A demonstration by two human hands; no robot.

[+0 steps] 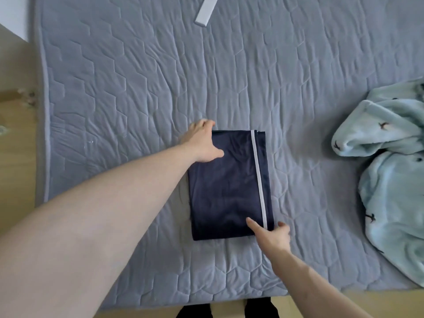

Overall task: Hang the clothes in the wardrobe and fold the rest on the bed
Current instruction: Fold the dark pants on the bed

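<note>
A navy garment with a pale grey stripe (229, 187) lies folded into a neat rectangle on the grey quilted bed (137, 88). My left hand (202, 143) holds its far left corner, thumb on top of the cloth and fingers curled over the edge. At the near right corner my right hand (270, 235) pinches the fabric, thumb lying on top beside the stripe and fingers at the edge. A light blue fleece garment with small dark figures (390, 175) lies crumpled at the right side of the bed.
A flat white strip (206, 10) lies at the far part of the bed. Wooden floor (13, 157) shows along the left edge and in front of the bed, where my dark-clad feet (227, 311) stand.
</note>
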